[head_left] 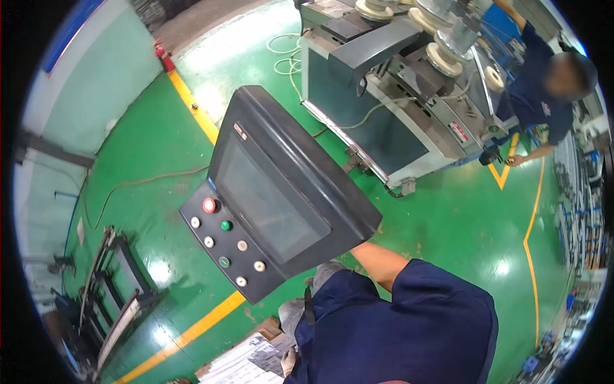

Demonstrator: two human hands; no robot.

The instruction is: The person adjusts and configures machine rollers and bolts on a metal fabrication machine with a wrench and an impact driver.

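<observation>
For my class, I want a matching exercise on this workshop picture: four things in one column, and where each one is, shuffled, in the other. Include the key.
Things
1. Black box-shaped control panel
2. Round red button
3. Red cylindrical fire extinguisher
4. White printed paper sheets

Places
A. At the bottom edge of the view
B. Beside the pale green wall
C. Partly hiding a bare forearm
D. Near a round green button

Pairs: 1-C, 2-D, 3-B, 4-A

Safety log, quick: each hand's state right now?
Left hand: partly visible beside the papers; open or closed, can't tell.
Right hand: hidden behind the control panel; state can't be told.
</observation>
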